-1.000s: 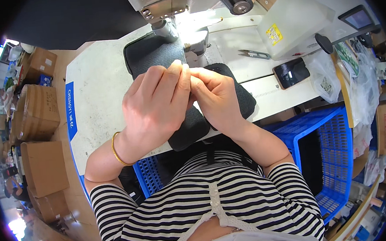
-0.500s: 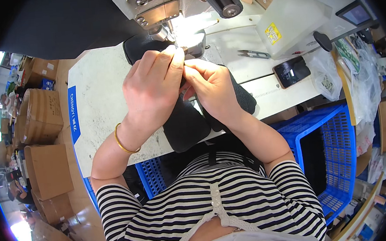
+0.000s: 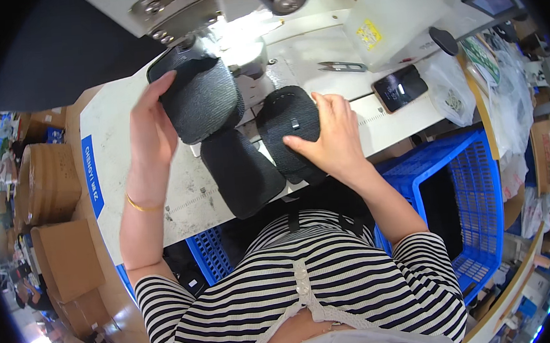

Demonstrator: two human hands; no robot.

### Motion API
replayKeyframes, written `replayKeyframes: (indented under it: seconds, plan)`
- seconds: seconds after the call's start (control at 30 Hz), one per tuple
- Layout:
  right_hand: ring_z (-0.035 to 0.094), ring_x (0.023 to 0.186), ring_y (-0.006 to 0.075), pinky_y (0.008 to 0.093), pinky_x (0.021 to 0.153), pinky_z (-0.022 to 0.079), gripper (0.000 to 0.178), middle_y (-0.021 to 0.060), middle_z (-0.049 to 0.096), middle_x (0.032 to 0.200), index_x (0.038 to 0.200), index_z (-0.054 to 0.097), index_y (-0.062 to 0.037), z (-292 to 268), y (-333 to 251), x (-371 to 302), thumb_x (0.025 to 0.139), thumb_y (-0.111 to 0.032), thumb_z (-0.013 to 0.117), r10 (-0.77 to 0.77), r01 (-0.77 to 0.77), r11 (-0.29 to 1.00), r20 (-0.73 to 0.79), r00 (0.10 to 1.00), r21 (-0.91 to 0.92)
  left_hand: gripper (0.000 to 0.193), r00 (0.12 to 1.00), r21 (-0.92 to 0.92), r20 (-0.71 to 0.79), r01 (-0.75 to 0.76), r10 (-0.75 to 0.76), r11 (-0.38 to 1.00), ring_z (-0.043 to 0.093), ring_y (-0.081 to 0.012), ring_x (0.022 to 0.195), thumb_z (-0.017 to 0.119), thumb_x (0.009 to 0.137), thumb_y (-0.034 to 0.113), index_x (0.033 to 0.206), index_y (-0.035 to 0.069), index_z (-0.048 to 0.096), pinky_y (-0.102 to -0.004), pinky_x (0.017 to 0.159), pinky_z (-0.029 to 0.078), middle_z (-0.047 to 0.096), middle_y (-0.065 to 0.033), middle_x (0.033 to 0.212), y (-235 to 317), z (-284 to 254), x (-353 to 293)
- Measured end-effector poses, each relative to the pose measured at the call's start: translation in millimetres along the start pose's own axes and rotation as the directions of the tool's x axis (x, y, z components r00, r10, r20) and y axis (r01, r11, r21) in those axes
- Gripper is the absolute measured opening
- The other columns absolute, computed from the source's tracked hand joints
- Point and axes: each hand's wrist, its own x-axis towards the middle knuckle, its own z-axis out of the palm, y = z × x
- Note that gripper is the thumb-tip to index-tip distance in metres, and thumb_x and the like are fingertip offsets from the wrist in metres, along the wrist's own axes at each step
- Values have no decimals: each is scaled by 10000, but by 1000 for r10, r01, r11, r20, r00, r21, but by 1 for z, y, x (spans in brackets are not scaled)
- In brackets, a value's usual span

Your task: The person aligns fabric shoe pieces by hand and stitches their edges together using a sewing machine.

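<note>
Several rounded black textile pads lie joined or close together under the sewing machine head (image 3: 181, 19). My left hand (image 3: 152, 126) is at the left side of the upper pad (image 3: 201, 100), a fingertip over its edge and the fingers stretched out. My right hand (image 3: 335, 135) grips the right-hand pad (image 3: 288, 129), its thumb on top and its fingers around the far right edge. That pad carries a small shiny spot. Nearer to me, a smooth black pad (image 3: 243, 174) lies at the table's front edge, untouched by either hand.
On the white machine table (image 3: 128, 162) are thread snips (image 3: 342, 67) and a phone (image 3: 400, 89). A clear plastic bag (image 3: 453, 98) lies beside the phone. A blue plastic crate (image 3: 481, 208) stands at the right, below the table. Cardboard boxes (image 3: 67, 259) stand at the left.
My hands were together near the needle, fingers pinched. They have moved apart, left hand leftward, right hand rightward and down onto a pad. The pads show more fully, and the camera view has shifted.
</note>
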Motion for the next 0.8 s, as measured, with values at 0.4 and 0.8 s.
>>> replayKeyframes:
  seconds: [0.4, 0.8]
  plan:
    - [525, 1099, 290, 423, 926, 382, 636, 130, 514, 1257, 1249, 496, -22, 19, 4, -14, 691, -120, 785, -72, 80, 997, -257, 964, 21, 756, 992, 979, 30, -4, 126, -206, 482, -440, 1217, 763, 801, 466, 1263, -79, 516, -469, 1000, 396, 490, -312, 1301, -40, -34, -26]
    - [587, 913, 258, 395, 821, 393, 248, 67, 624, 961, 1002, 600, -49, 21, 7, -13, 780, -62, 710, -146, 185, 980, -346, 927, 80, 621, 945, 952, 299, -287, 135, -107, 514, -379, 1110, 858, 657, 303, 1108, 2, 557, -450, 940, 423, 530, -194, 1191, -76, -41, -65]
